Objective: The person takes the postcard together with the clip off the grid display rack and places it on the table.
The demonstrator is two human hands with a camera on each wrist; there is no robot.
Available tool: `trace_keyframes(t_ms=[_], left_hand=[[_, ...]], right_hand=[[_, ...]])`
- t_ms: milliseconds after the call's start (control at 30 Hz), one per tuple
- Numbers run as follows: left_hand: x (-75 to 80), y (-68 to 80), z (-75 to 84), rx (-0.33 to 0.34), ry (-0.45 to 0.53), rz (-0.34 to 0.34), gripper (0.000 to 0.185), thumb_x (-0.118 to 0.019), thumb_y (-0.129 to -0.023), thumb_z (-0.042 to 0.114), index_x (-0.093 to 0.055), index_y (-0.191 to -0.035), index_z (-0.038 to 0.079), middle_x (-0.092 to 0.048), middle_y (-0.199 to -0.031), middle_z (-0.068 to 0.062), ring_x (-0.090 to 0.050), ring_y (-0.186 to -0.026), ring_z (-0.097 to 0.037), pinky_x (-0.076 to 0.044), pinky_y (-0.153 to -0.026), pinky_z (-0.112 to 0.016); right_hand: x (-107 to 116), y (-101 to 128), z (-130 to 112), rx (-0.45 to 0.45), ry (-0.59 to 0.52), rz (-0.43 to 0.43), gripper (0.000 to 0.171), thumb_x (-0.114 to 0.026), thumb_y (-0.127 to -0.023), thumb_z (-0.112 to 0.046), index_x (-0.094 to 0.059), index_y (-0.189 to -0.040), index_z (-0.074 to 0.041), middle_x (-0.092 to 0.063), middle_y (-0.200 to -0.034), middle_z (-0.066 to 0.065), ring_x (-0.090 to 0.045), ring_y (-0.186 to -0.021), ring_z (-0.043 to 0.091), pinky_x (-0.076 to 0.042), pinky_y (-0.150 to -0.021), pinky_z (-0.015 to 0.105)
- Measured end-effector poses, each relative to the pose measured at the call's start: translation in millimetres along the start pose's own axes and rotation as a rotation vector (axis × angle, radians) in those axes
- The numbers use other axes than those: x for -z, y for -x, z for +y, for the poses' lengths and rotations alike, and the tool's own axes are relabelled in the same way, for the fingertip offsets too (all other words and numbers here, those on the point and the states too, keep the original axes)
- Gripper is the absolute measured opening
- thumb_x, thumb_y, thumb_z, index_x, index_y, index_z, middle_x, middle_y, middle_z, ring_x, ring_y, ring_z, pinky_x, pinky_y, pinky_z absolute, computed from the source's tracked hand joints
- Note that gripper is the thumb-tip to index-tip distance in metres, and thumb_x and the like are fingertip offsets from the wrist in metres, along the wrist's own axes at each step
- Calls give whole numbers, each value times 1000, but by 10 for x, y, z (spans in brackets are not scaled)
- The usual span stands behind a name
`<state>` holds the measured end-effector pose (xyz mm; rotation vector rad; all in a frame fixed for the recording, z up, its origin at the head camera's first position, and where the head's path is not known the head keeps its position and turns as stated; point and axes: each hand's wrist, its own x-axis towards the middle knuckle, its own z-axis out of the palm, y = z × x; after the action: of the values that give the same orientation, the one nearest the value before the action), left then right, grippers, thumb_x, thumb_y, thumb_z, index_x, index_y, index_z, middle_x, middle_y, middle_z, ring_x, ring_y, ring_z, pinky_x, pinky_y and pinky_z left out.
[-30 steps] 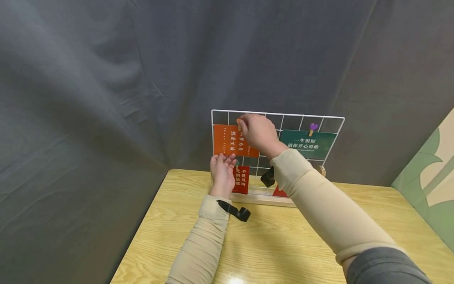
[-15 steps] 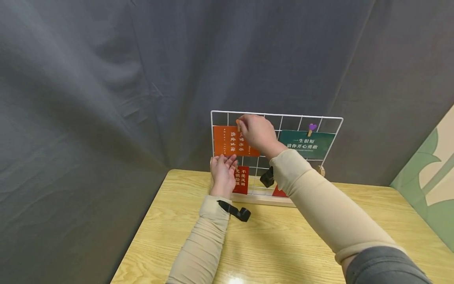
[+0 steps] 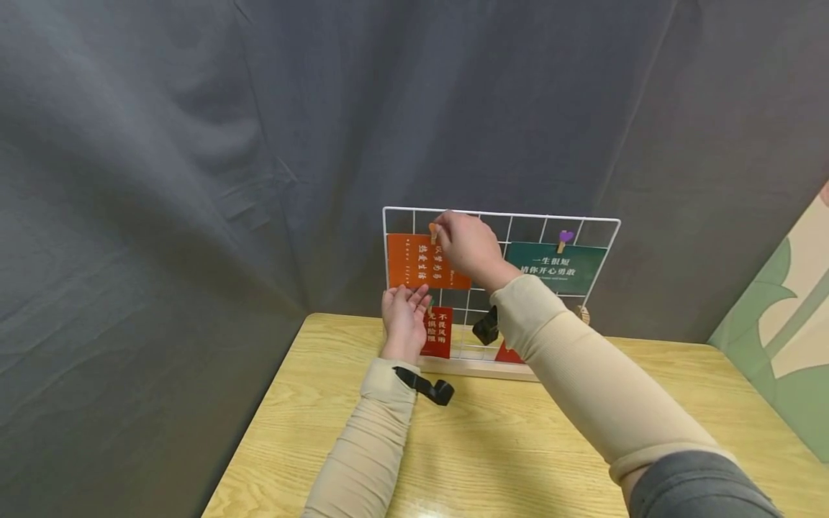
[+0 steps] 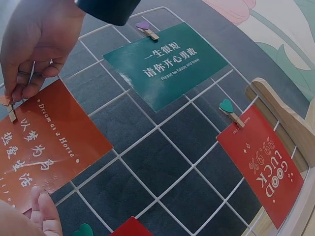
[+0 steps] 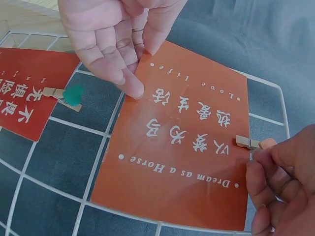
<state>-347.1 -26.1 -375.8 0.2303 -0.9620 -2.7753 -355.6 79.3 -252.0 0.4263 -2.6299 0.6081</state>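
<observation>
An orange card [image 3: 404, 261] with white lettering hangs at the upper left of the white wire grid [image 3: 499, 214]. My right hand [image 3: 470, 244] pinches a small wooden clothespin [image 5: 248, 143] with an orange heart. The clothespin's jaws sit over the card's top edge. At the card's bottom edge my left hand [image 3: 403, 321], palm up, holds the card with thumb and fingertips. Below it hangs a red card [image 5: 29, 88], held by a clothespin with a green heart [image 5: 74, 95]. Part of that red card is hidden behind my left hand in the head view.
On the grid's right side hang a green card [image 4: 167, 66] under a purple-heart clothespin [image 4: 148, 31] and a red "Good Luck" card [image 4: 263, 167] under a green-heart clothespin. The grid stands in a wooden base [image 3: 479, 368] on a wooden table [image 3: 505, 446], before a grey curtain [image 3: 259, 144].
Both hands keep their places on the orange card and its clothespin. The grid and hands appear slightly lower in the head view as the camera shifts.
</observation>
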Motion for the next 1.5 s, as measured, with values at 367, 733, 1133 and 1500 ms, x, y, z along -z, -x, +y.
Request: trace_keyframes(t_ms=[367, 733, 1133, 1500], left_hand=[[25, -12, 23, 1, -6, -9, 10, -40, -112, 10, -39, -101, 10, -47, -101, -11, -66, -91, -22, -53, -89, -37], [36, 7, 16, 25, -28, -9, 11, -41, -110, 8, -41, -99, 10, -48, -103, -12, -66, -91, -22, -52, -84, -33], [194, 18, -21, 52, -53, 22, 14, -39, -111, 10, -39, -97, 10, -44, -100, -10, -66, -84, -19, -51, -74, -28], [298, 17, 52, 40, -67, 19, 15, -39, -112, 11, -38, -97, 10, -44, -104, -11, -65, -82, -18, -49, -75, -28]], right_hand=[[0, 13, -14, 26, -8, 16, 24, -53, -109, -21, -67, -116, -3, -71, -100, 10, -66, -83, 26, -54, -82, 45], [23, 54, 17, 42, -68, 44, 19, -53, -108, -17, -65, -113, -3, -71, -102, 12, -65, -85, 28, -53, -83, 44], [37, 119, 65, 60, -51, 58, 24, -52, -109, -21, -64, -119, -2, -69, -104, 12, -62, -82, 27, -51, -78, 44], [-41, 193, 62, 71, -75, 76, 24, -54, -108, -21, -66, -116, -1, -69, -103, 13, -62, -82, 27, -53, -74, 42]])
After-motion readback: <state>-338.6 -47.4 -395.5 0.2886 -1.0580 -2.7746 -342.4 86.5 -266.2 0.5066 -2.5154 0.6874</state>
